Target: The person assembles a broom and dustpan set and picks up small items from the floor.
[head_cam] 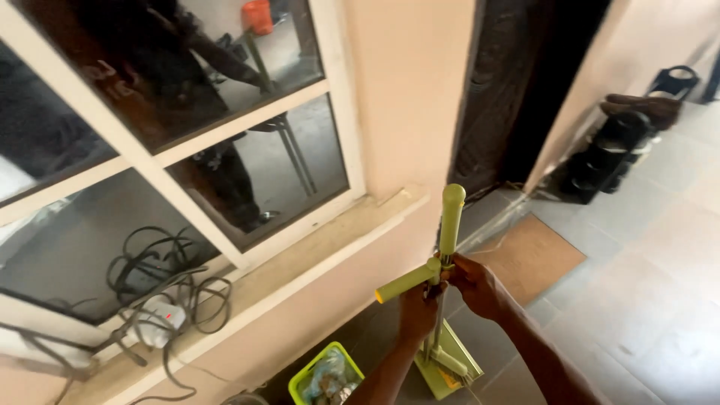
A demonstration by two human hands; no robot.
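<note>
Both hands are gripping a light-green long-handled tool (pixel 444 259), looks like a mop or squeegee with a folding handle, standing roughly upright over the floor just in front of the wall.

Left hand (pixel 417 306) is wrapping around the thin metal shaft just below the joint, fingers clenched on it. Right hand (pixel 474 283) is sitting at the joint itself, fingers curling around where the two green grips meet; thumb side is facing the camera. One green grip (pixel 452 211) is pointing up, the other (pixel 405 283) is sticking out to the left at an angle.

Down the shaft, the tool's flat green head (pixel 448 364) is resting on the grey floor tiles (pixel 637 300), tilted.

Just left of the head, a lime-green basket (pixel 327 375) is sitting at the wall base, holding mixed small items, too blurred to identify.

Further left, a tangle of black cables and a white adapter (pixel 156 322) with a red light is lying on the window sill (pixel 300 266). The window glass (pixel 255 172) above it is reflecting a person.

Beyond the hands, a brown doormat (pixel 529 255) is lying before a dark doorway (pixel 517 90). Farthest right, shoes (pixel 622 142) are stacking up against the wall.
</note>
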